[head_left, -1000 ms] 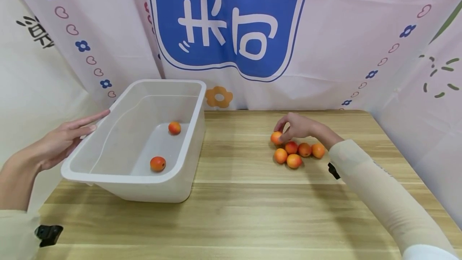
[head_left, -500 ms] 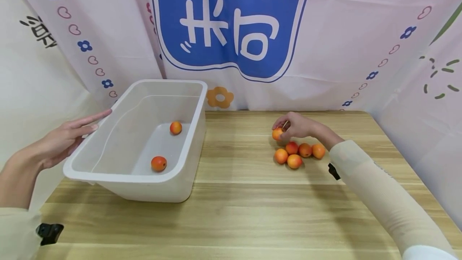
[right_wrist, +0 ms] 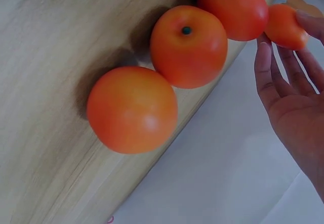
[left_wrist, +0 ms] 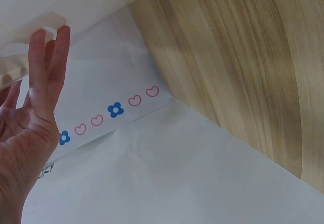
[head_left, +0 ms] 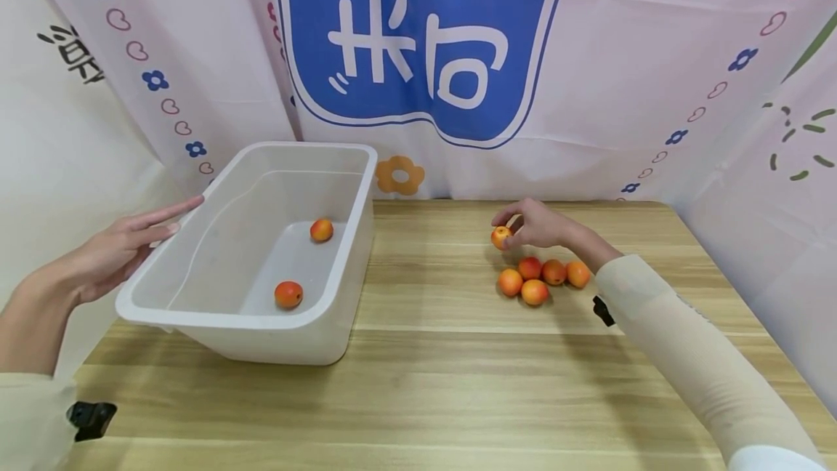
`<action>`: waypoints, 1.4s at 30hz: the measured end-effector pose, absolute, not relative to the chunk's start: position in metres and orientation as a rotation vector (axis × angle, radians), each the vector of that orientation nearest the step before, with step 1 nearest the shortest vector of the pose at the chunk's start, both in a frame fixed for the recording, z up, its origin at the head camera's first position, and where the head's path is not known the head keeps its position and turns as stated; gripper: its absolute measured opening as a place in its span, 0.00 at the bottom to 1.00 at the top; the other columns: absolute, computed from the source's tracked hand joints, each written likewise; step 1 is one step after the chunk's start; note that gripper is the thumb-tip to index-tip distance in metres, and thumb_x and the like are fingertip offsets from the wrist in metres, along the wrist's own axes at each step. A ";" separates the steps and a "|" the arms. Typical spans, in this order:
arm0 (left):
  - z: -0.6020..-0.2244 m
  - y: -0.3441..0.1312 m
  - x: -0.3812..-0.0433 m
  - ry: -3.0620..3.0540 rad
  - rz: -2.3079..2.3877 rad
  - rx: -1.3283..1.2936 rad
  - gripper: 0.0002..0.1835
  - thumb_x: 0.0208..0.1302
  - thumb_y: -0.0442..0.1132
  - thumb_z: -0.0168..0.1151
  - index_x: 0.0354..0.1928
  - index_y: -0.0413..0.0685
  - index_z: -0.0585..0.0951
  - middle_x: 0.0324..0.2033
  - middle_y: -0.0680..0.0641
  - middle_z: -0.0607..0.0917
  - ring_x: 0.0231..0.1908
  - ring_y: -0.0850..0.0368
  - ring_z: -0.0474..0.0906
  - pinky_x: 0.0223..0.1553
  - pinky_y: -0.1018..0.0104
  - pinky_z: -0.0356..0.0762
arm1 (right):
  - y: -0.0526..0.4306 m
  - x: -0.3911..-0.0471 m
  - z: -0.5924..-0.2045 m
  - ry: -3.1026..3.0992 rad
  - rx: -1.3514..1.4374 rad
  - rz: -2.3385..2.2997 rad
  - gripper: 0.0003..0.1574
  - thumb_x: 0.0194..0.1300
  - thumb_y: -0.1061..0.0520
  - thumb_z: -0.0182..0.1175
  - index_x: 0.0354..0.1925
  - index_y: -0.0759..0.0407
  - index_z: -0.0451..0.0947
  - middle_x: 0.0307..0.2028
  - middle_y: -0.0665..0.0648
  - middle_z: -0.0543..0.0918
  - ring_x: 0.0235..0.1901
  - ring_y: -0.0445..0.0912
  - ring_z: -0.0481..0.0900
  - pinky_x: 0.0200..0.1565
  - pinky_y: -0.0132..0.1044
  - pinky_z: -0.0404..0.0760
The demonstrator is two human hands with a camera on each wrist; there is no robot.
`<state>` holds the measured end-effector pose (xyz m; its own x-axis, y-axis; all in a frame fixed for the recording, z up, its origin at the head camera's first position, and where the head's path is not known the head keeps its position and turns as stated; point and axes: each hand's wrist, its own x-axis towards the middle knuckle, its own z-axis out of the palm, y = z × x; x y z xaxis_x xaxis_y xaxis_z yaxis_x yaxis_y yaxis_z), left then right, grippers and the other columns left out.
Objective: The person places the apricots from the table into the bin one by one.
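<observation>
Thumb and fingertips of my right hand (head_left: 539, 225) pinch a small round orange-red fruit (head_left: 500, 238), held just beyond a cluster of similar fruits (head_left: 510, 283) on the table. The right wrist view shows this pinched fruit (right_wrist: 284, 27) at the fingertips, while the nearest fruit (right_wrist: 132, 110) looms large on the wood. On the left, the straight fingers of my left hand (head_left: 107, 253) rest against the outer side of a white plastic bin (head_left: 362, 238), at its rim. Inside the bin lie two fruits, one toward the back (head_left: 321, 230) and another near the front (head_left: 288, 294).
The wooden table (head_left: 445, 398) carries everything and ends at a printed cloth backdrop (head_left: 588, 115). Cloth walls (head_left: 59, 137) also close in the left and right sides. The bin's tall right wall stands between its inside and the fruit cluster.
My right hand has drawn its fruit slightly up and away from the cluster, and the fruit has turned in the fingers. My left hand stays at the bin.
</observation>
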<state>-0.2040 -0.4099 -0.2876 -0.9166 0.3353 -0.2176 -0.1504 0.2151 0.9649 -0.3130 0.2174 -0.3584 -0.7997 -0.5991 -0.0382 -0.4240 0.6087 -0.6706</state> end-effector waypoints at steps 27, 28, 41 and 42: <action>-0.286 -0.406 -0.201 2.005 1.860 0.199 0.29 0.86 0.33 0.37 0.69 0.76 0.77 0.56 0.62 0.85 0.49 0.59 0.87 0.41 0.58 0.89 | 0.175 -0.320 -0.298 2.585 -0.992 -1.096 0.17 0.62 0.66 0.73 0.49 0.71 0.87 0.41 0.64 0.89 0.43 0.57 0.87 0.43 0.31 0.85; -0.286 -0.405 -0.201 2.006 1.862 0.200 0.29 0.86 0.33 0.36 0.69 0.76 0.77 0.56 0.62 0.85 0.49 0.59 0.87 0.40 0.59 0.89 | 0.174 -0.320 -0.296 2.586 -1.000 -1.099 0.17 0.62 0.66 0.73 0.49 0.71 0.87 0.41 0.64 0.90 0.44 0.57 0.87 0.44 0.31 0.85; -0.286 -0.405 -0.201 1.996 1.869 0.196 0.30 0.86 0.32 0.36 0.68 0.76 0.78 0.55 0.62 0.86 0.49 0.59 0.87 0.41 0.59 0.89 | 0.151 -0.318 -0.272 2.497 -0.917 -1.215 0.18 0.64 0.65 0.73 0.52 0.68 0.86 0.43 0.64 0.89 0.40 0.54 0.90 0.46 0.42 0.89; -0.286 -0.405 -0.201 1.996 1.867 0.194 0.30 0.86 0.33 0.36 0.68 0.76 0.78 0.55 0.62 0.86 0.49 0.59 0.87 0.41 0.59 0.89 | 0.149 -0.319 -0.271 2.492 -0.931 -1.218 0.18 0.64 0.65 0.73 0.52 0.69 0.86 0.43 0.65 0.89 0.40 0.54 0.90 0.45 0.43 0.89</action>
